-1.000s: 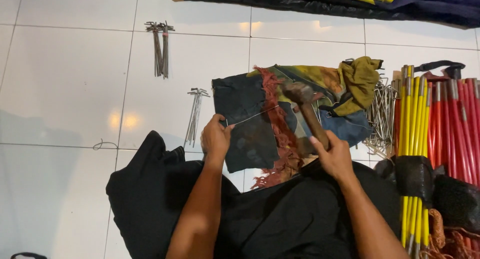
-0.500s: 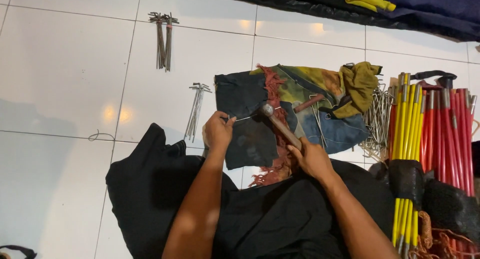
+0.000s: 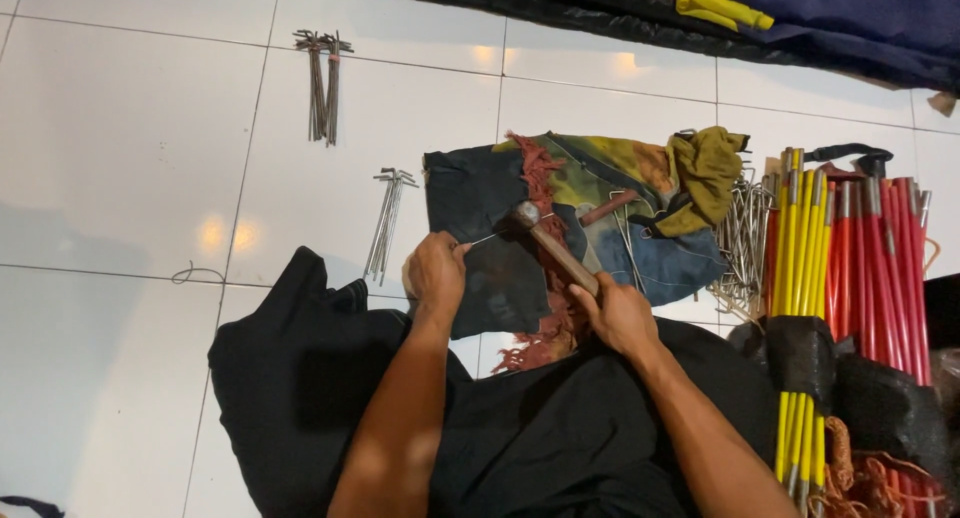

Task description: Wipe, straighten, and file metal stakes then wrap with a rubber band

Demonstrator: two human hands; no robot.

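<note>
**Hammer head poised at the tip of a thin metal peg**

The person sits on the white tiled floor (image 3: 130, 158) with a patchwork cloth pad (image 3: 500, 198) spread in front of the knees. The left hand (image 3: 435, 273) pinches a thin metal peg (image 3: 482, 240) between closed fingers (image 3: 452, 253); the peg lies nearly flat on the dark part of the pad, its long axis running from the hand out to the right and slightly away from the person. The free end of the peg points straight at the hammer (image 3: 545, 243).

The right hand (image 3: 615, 313) is wrapped fully around the lower end of the wooden handle, fingers shut tight on it. The handle slants from that hand up and to the left, so the metal head sits just beside the peg's free end, close to touching it; I cannot tell whether they meet. The two long axes cross at an angle, peg and handle forming a shallow V that opens toward the person.

The left hand is the nearer one to the peg, since it holds it; the right reaches it only through the hammer.

More pegs lie in bundles (image 3: 385, 218) on the floor to the left of the pad, well apart from the hands. Yellow and red poles (image 3: 830, 248) lie along the right side.
</note>
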